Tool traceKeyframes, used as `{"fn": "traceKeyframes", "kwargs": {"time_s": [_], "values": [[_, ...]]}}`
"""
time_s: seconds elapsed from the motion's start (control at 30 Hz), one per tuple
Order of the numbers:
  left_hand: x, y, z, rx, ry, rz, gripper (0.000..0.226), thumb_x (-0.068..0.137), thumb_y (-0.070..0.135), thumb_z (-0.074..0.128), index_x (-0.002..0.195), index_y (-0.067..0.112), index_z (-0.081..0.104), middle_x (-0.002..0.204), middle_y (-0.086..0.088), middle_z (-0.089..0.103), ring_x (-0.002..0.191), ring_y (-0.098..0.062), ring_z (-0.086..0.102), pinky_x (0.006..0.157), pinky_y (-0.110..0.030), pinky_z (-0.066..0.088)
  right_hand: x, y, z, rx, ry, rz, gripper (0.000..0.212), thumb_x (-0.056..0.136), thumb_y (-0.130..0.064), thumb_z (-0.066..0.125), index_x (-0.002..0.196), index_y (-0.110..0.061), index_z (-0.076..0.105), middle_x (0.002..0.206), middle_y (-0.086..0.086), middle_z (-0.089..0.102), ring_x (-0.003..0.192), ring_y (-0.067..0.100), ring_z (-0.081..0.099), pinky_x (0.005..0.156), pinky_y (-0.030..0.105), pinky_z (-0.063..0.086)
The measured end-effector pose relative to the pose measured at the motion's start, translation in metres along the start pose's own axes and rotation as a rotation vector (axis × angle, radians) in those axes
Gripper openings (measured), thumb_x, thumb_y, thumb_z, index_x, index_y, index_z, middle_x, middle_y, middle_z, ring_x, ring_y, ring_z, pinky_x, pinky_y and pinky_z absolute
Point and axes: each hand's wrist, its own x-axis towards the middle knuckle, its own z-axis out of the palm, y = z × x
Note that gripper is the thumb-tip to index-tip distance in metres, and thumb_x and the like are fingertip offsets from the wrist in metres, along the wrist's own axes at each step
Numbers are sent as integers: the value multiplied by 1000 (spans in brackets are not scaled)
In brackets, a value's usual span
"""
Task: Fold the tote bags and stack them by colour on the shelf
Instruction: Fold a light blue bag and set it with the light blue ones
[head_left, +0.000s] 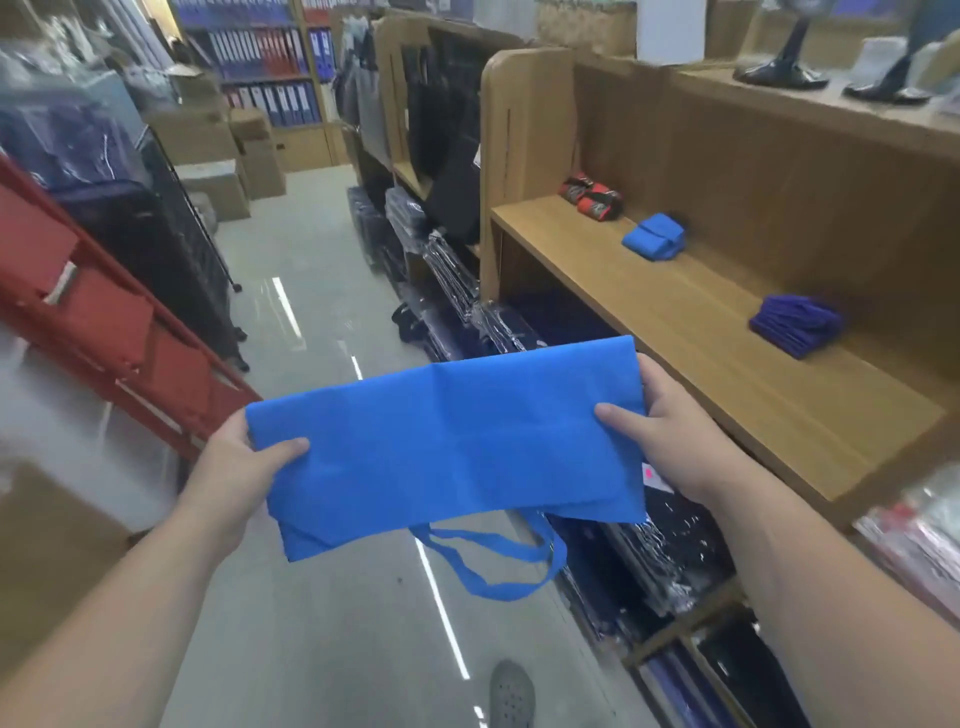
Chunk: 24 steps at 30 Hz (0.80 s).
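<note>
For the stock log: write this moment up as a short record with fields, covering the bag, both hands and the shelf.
held item: blue tote bag, partly folded, held in the air
handles: hang loose below it
left hand: grips the bag's left end, thumb on top
right hand: grips its right end, thumb on top
shelf: wooden, on the right
on shelf: light blue folded pile; purple folded pile; red-and-black items
</note>
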Motion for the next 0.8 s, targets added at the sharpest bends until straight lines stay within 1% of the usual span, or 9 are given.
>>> {"fn": "traceKeyframes", "kwargs": {"time_s": [0.1,0.2,0.3,0.37,0.4,0.47,0.53,0.67,0.8], "values": [[55,15,16,246,73,1,60,70,30,92,120,27,59,115,-1,66,111,-29,64,76,-38,53,71,-19,-7,-39,-162,-27,36,99,-5,60,129,-24,57,123,-1,71,113,24,69,96,46,56],[103,51,45,597,101,161,93,59,54,92,140,36,50,137,6,56,126,-18,52,97,-42,48,138,-50,-10,-177,-347,-64,31,100,-6,60,125,-24,61,121,-2,71,112,21,69,98,49,55],[139,96,98,540,-473,246,90,55,68,87,135,41,55,136,24,57,127,0,53,112,-38,40,197,-83,-6,-386,-502,-93,22,99,-10,63,117,-21,65,113,-3,73,104,16,71,91,42,59],[157,116,141,320,-791,212,58,76,41,85,128,32,62,127,14,69,119,-8,64,106,-44,48,231,-100,-1,-471,-536,-110,17,97,-11,66,111,-20,68,106,-3,75,96,15,72,84,38,61],[169,122,160,230,-827,188,40,86,25,79,123,25,65,121,7,72,113,-16,69,100,-47,53,247,-105,0,-531,-517,-131,14,95,-14,69,107,-21,69,103,-3,74,94,14,72,83,37,61],[199,133,194,111,-732,177,21,95,8,67,114,17,70,111,-3,76,102,-26,73,93,-54,56,282,-105,-2,-698,-355,-201,17,91,-22,73,108,-25,68,103,-6,71,95,13,67,86,40,57],[234,139,219,-11,-608,178,18,96,4,64,110,12,71,108,-7,77,99,-29,74,91,-57,56,311,-94,-7,-815,-29,-261,39,86,-34,78,122,-32,62,116,-8,64,108,12,59,96,38,51],[294,157,261,-286,-583,161,17,96,4,63,111,9,70,107,-5,77,97,-26,75,82,-43,60,332,-68,-13,-922,633,-533,59,79,-48,75,130,-25,60,131,0,56,131,23,45,112,37,32],[340,189,305,-637,-681,70,21,99,6,58,118,11,66,120,-8,73,108,-26,71,84,-39,59,335,-62,-18,-1032,885,-498,50,79,-44,72,124,-22,67,143,9,52,144,38,37,113,60,30]]}}
